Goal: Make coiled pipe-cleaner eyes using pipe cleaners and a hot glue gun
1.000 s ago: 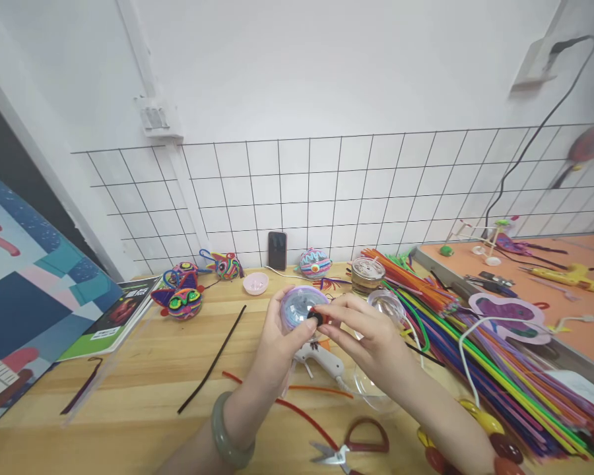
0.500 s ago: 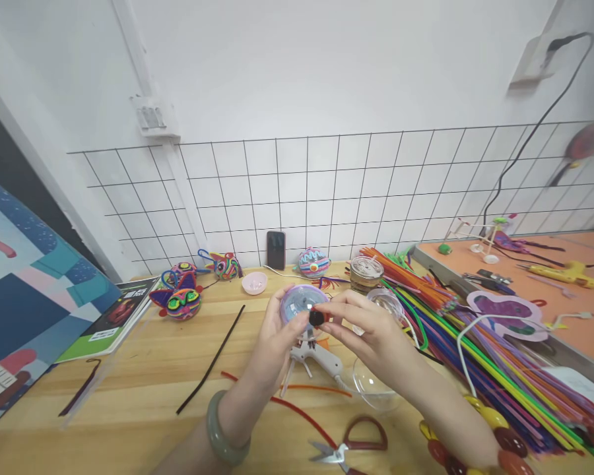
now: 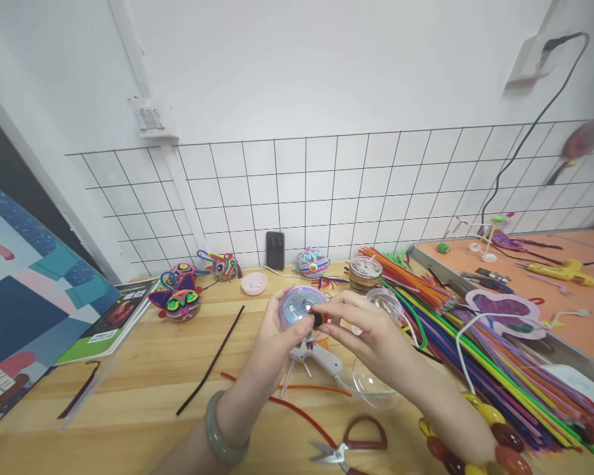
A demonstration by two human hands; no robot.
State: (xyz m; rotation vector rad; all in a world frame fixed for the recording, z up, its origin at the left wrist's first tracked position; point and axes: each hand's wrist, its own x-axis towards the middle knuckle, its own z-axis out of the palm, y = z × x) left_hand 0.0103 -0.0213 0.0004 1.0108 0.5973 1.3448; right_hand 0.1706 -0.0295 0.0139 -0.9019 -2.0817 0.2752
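My left hand is curled round a clear plastic ball with purple inside, held above the wooden table. My right hand pinches a small black and red piece against the ball's right side. A white glue gun lies on the table right under both hands. A clear half-shell rests below my right wrist.
A heap of coloured pipe cleaners fills the right. Scissors, a red pipe cleaner and a black one lie in front. Pipe-cleaner figures, a pink dish, a phone and a jar stand at the back. A book is left.
Both hands stay on the ball with only slight shifts; the view has tilted a little.
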